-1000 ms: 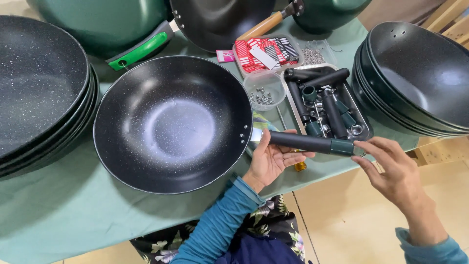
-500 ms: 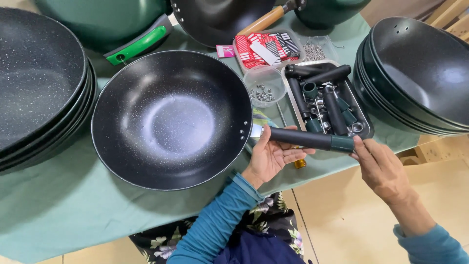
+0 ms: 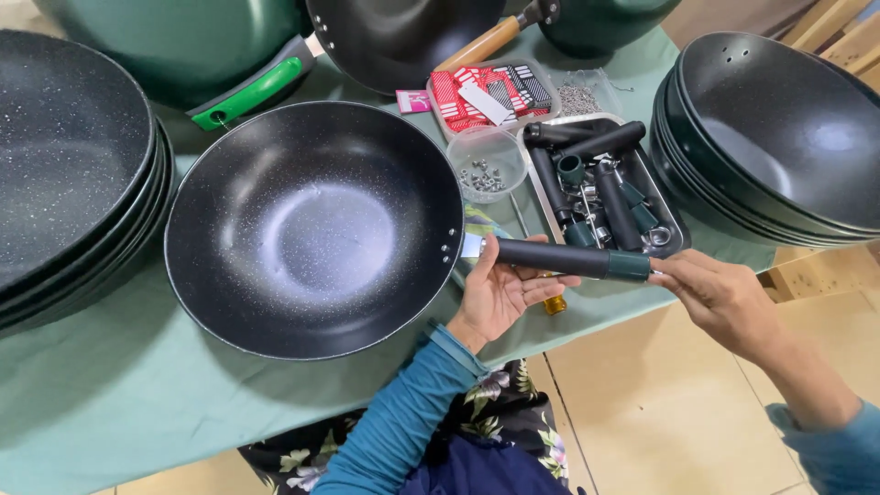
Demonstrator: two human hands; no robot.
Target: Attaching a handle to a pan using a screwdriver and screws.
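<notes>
A black speckled wok [image 3: 312, 229] sits on the green tablecloth in front of me. A dark pan handle [image 3: 564, 258] with a green end cap lies against the metal bracket on the wok's right rim. My left hand [image 3: 504, 289] cradles the handle from below, palm up, close to the rim. My right hand [image 3: 720, 293] pinches the green end of the handle with its fingertips.
A metal tray [image 3: 674, 215] of spare handles and rings lies behind my hands, beside a clear cup of screws [image 3: 486, 170] and a red packet tray [image 3: 486, 92]. Stacks of black woks stand at left [image 3: 64, 174] and right [image 3: 779, 137]. Green pots [image 3: 174, 46] stand behind.
The view has shifted slightly. My right hand has slid in along the handle to its green end, and the handle stays pressed against the wok's rim.
</notes>
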